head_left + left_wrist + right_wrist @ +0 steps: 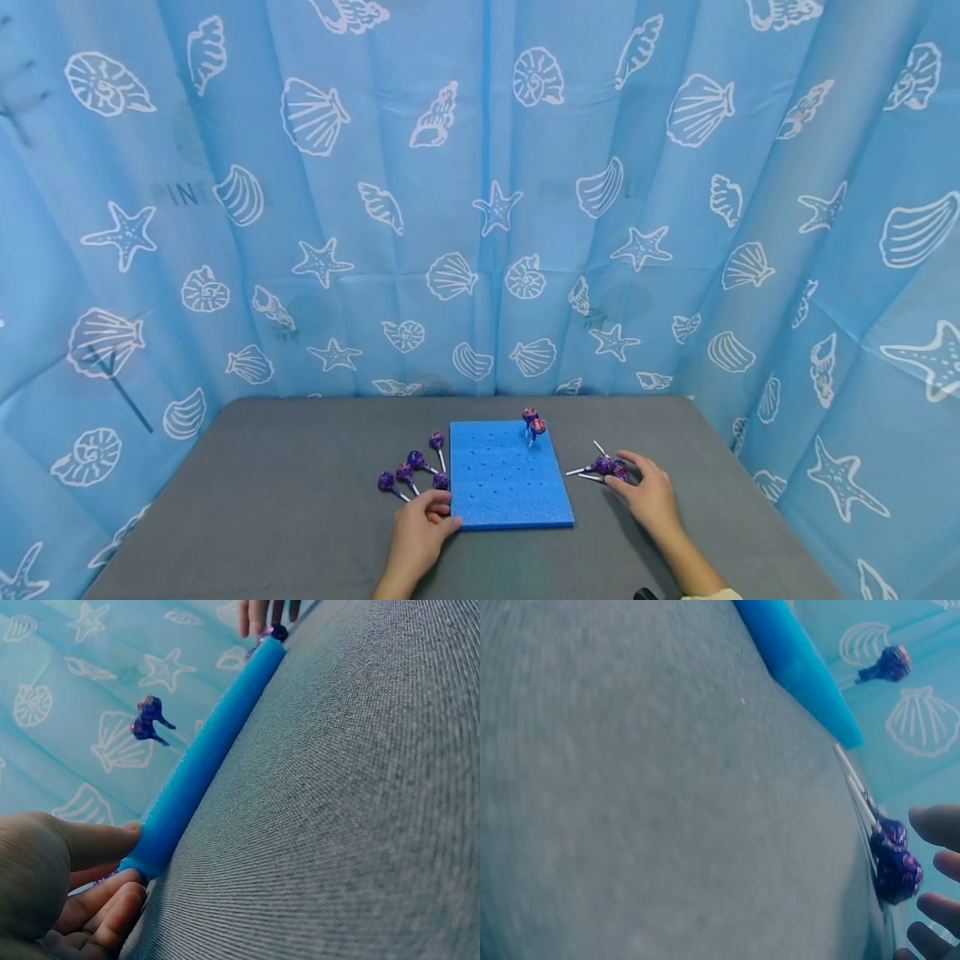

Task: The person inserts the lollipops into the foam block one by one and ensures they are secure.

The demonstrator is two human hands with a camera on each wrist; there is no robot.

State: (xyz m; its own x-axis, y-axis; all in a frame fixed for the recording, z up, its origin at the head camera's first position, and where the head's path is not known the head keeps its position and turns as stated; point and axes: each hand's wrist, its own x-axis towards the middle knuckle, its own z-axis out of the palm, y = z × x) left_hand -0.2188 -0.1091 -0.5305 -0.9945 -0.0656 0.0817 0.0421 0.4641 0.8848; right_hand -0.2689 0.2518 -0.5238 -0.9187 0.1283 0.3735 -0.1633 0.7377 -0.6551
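Note:
A blue foam board (510, 487) with rows of small holes lies on the table. Two purple-wrapped lollipops (534, 425) stand upright near its far right corner. My left hand (422, 533) grips the board's near left corner, thumb at the front edge and fingers curled by the left side. To the right of the board, my right hand (647, 492) reaches over a small cluster of lollipops (602, 467), fingers spread and slightly bent. In the right wrist view its fingertips (936, 825) are beside the purple lollipop heads (898, 876), with a gap visible.
Several more lollipops (405, 473) lie to the left of the board, close to my left hand. The grey cloth-covered table (300, 492) reaches back to a blue shell-patterned curtain (480, 208). A small black object (645, 594) shows at the bottom edge.

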